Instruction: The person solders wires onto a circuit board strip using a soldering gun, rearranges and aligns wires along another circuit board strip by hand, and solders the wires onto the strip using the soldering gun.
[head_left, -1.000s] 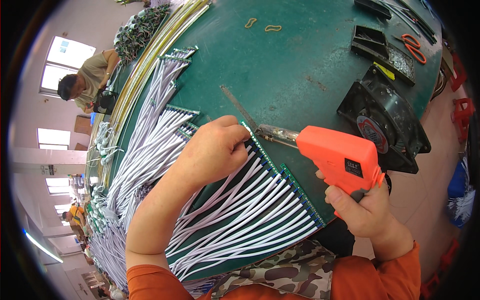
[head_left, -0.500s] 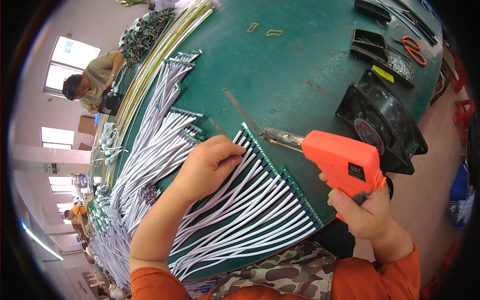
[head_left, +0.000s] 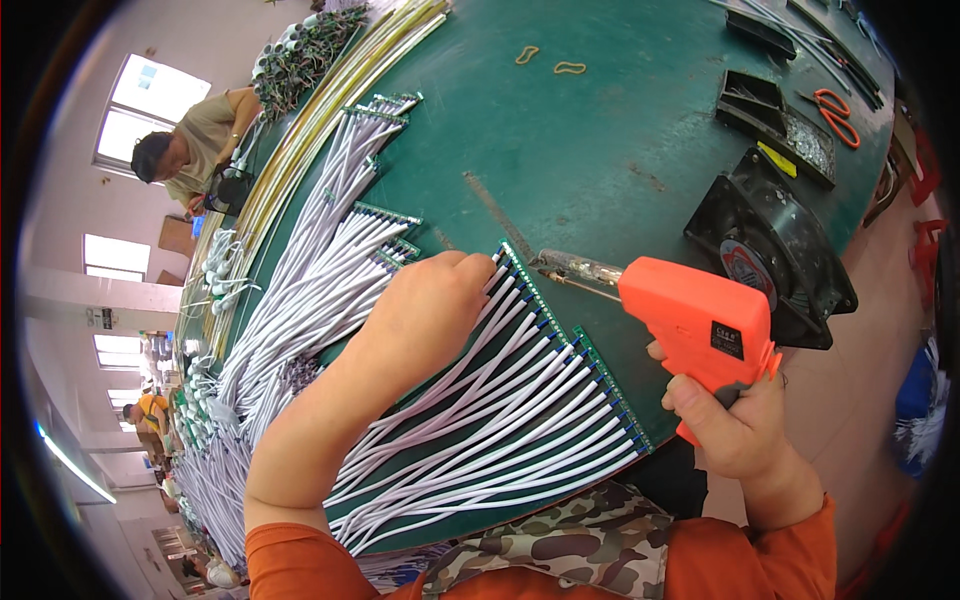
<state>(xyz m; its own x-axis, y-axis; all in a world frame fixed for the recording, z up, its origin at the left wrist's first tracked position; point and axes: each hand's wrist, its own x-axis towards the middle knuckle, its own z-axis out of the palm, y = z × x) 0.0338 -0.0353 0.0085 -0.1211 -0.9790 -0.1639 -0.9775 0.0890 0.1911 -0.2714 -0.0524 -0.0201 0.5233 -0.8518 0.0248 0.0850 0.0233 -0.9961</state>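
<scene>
In my right hand (head_left: pixel 735 415) is an orange soldering gun (head_left: pixel 695 318), its grip wrapped by my fingers. Its metal tip lies close to the upper end of a narrow green circuit board strip (head_left: pixel 540 298). A row of white cables (head_left: pixel 500 400) joins the board's left edge and fans down toward me. A second green board strip (head_left: pixel 612 388) continues the row lower right. My left hand (head_left: pixel 430 305) is closed at the top end of the row, fingertips pinched by the uppermost white cable; the exact grip is partly hidden behind the hand.
More boards with bundled white cables (head_left: pixel 300 270) lie to the left. A black fan (head_left: pixel 770 250) stands at right, near a black tray (head_left: pixel 775 125) and orange-handled scissors (head_left: pixel 835 115). Two rubber bands (head_left: pixel 570 68) lie on the green table (head_left: pixel 620 130). A co-worker (head_left: pixel 195 145) sits far left.
My left hand has shifted slightly up and right, closer to the board's top end. The soldering gun keeps nearly the same place against the board while the whole view has shifted a little.
</scene>
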